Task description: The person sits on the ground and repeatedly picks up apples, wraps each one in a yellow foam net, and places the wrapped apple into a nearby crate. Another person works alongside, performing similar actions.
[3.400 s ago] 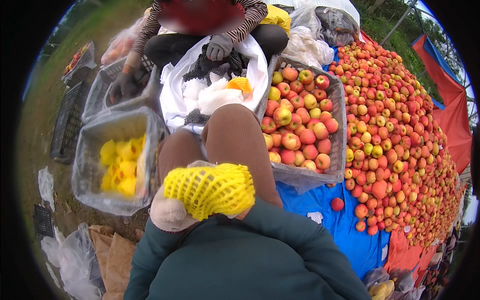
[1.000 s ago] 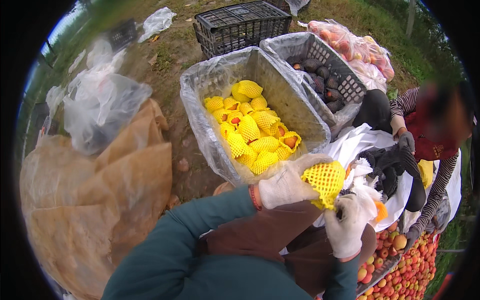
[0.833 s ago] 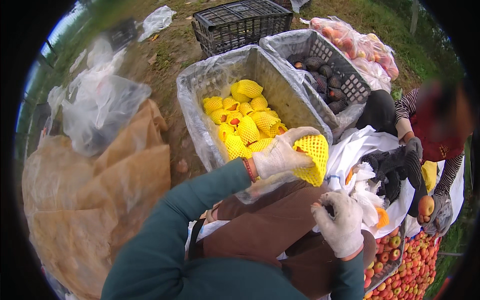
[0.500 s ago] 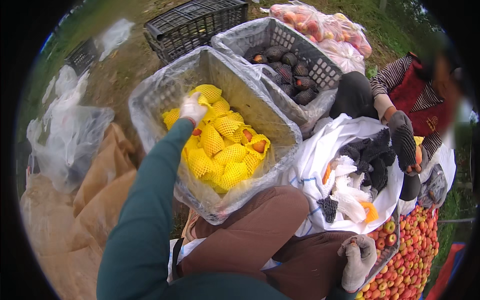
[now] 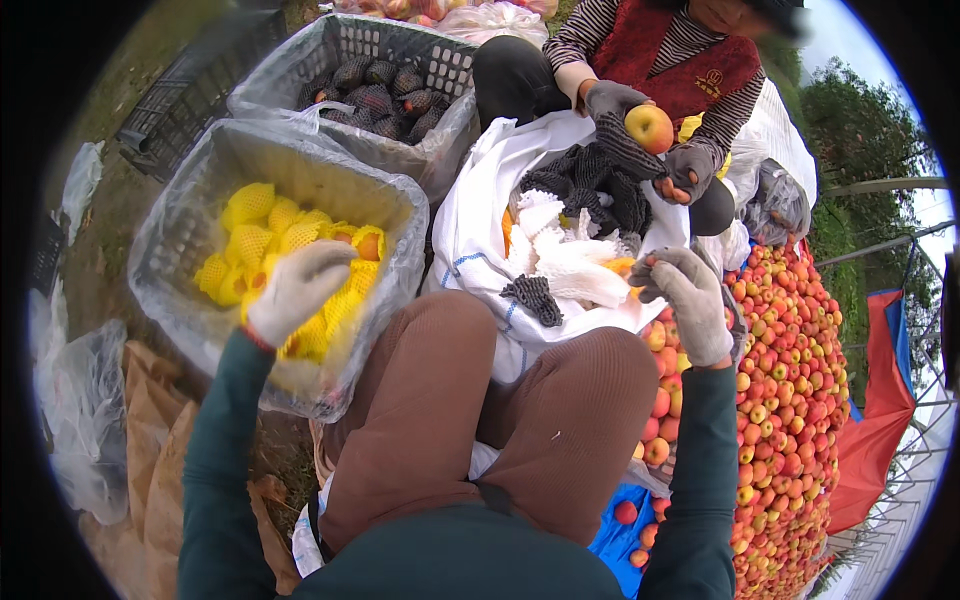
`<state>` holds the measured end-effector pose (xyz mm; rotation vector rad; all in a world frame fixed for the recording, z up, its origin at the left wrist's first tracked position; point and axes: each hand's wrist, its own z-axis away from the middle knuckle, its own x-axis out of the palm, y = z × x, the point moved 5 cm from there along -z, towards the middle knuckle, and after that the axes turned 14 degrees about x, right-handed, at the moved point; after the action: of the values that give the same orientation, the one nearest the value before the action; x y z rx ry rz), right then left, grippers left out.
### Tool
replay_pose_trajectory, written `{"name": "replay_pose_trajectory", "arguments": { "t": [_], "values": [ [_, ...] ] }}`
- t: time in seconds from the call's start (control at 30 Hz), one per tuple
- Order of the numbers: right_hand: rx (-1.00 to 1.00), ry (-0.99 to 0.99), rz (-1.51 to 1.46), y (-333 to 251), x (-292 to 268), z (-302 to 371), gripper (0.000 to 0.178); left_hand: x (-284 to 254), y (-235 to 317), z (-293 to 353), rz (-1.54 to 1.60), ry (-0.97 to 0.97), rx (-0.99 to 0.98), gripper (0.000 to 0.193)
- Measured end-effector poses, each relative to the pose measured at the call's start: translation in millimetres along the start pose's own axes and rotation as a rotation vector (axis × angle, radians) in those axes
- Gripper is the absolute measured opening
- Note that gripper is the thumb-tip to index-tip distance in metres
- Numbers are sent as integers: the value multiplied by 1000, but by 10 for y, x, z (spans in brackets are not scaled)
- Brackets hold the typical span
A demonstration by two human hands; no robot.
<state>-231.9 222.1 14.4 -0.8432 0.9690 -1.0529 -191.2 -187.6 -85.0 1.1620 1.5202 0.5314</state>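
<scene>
My left hand (image 5: 298, 292), in a pale glove, hovers over a plastic-lined grey crate (image 5: 165, 250). Its fingers are stretched out, with nothing seen in them. Several apples in yellow foam nets (image 5: 265, 235) lie below it, some with red skin showing. My right hand (image 5: 695, 305), also gloved, is raised at the right edge of an open white sack (image 5: 475, 240). Its fingers are loosely bent and apart, holding nothing that I can see. Inside the sack are white foam nets (image 5: 570, 265), black foam nets (image 5: 595, 185) and a few orange ones.
Behind stands another lined crate (image 5: 450, 140) of apples in black nets (image 5: 375, 100). Across the sack, a co-worker's gloved hands (image 5: 625, 120) hold a bare apple (image 5: 649, 129) and a black net. A large apple heap (image 5: 790, 400) spreads at right. Brown sheeting (image 5: 155, 430) lies at left.
My left hand has drawn back from the far part of the netted apples. My right hand has moved from beside my knee to the sack's edge. The view has swung right.
</scene>
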Motion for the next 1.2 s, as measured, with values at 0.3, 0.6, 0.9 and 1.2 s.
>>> {"name": "replay_pose_trajectory", "arguments": {
  "t": [0.3, 0.6, 0.9, 1.2],
  "values": [
    [-321, -300, 890, 1217, 452, -1025, 32, 430, 934, 182, 278, -99, 0, 24],
    [294, -113, 481, 1011, -81, -1215, 28, 2132, 848, -977, -584, -665, 542, 58],
    [297, -631, 1214, 1925, 364, -870, 39, 2298, 819, -624, -564, -1141, 415, 12],
    [-9, -602, 1152, 2290, 626, -1320, 30, 2363, 681, -532, -394, -1115, 292, 13]
  ]
}}
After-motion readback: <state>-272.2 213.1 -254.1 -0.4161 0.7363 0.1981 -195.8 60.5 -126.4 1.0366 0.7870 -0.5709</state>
